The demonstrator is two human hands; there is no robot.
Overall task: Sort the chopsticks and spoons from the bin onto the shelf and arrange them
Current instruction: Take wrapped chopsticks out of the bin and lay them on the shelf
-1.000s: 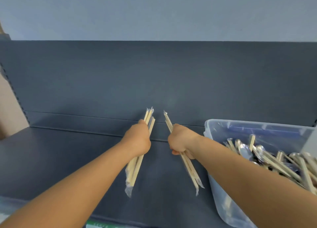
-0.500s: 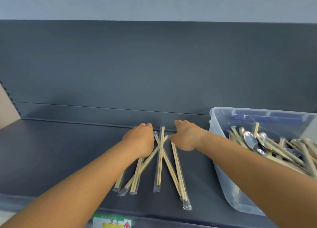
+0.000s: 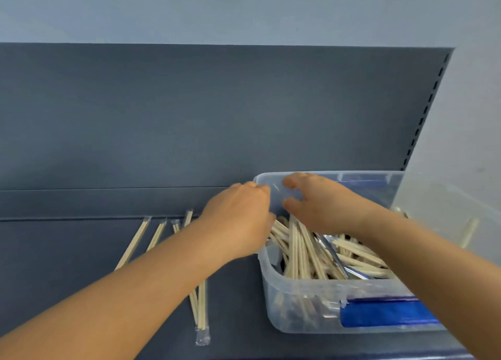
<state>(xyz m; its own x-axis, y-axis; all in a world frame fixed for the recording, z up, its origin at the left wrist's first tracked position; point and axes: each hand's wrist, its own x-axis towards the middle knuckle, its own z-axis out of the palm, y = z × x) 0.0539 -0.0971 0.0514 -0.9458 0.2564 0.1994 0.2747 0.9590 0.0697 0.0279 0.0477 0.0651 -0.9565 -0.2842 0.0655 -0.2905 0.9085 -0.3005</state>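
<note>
both hands reach into the near-left corner of the clear plastic bin [image 3: 303, 300], which stands on the dark shelf [image 3: 54, 251] at the right. the left hand [image 3: 241, 218] crosses the bin's left rim, fingers curled down among the wrapped chopsticks in the bin [image 3: 301, 251]; whether it grasps any cannot be told, since the fingertips are hidden behind the hand. the right hand [image 3: 322, 200] hovers over the same corner with fingers and thumb spread apart in a loose claw, holding nothing visible. the bin's chopsticks lie directly below and just toward the viewer from both hands, their long axes running mostly front to back, a few slanting to the right. metallic spoons [image 3: 333, 254] lie mixed among them, toward the right of the heap, nearer the right hand. the chopsticks already on the shelf [image 3: 202, 313] lie left of the bin, long axes front to back, roughly parallel, partly covered by the left forearm; their far ends stop near the shelf's back step. judgement: the next lift likely goes up over the left rim and leftward. open shelf lies between the laid sticks and the bin wall, and more to the far left. the shelf's front edge lies close to the near ends of the laid sticks, a risk for overhang.
</note>
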